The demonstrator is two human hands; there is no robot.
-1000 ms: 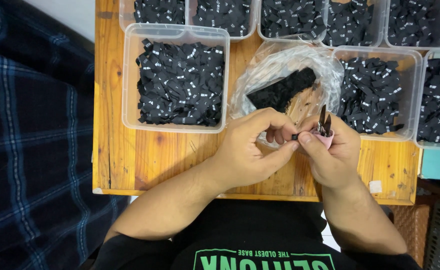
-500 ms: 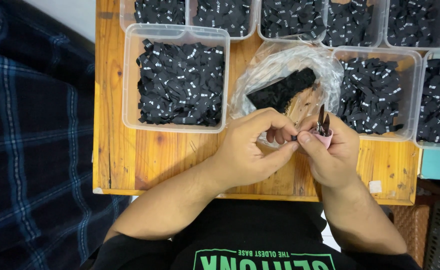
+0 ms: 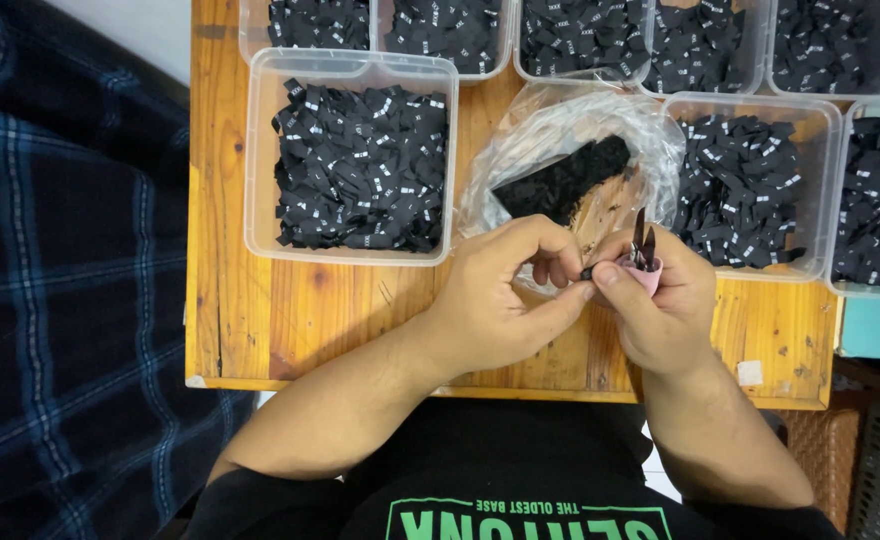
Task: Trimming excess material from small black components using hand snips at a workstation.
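Observation:
My left hand (image 3: 505,300) pinches a small black fabric piece (image 3: 587,272) between thumb and fingers, just above the wooden table (image 3: 260,310). My right hand (image 3: 660,305) touches the same piece with its thumb and grips small pink-handled snips (image 3: 644,255), blades pointing away from me. Both hands meet in front of a clear plastic bag (image 3: 570,150) that holds a heap of black pieces.
Clear plastic tubs full of black labels with white marks surround the bag: one at the left (image 3: 355,165), one at the right (image 3: 750,190), several along the far edge (image 3: 580,30). A dark plaid cloth (image 3: 60,300) lies left of the table.

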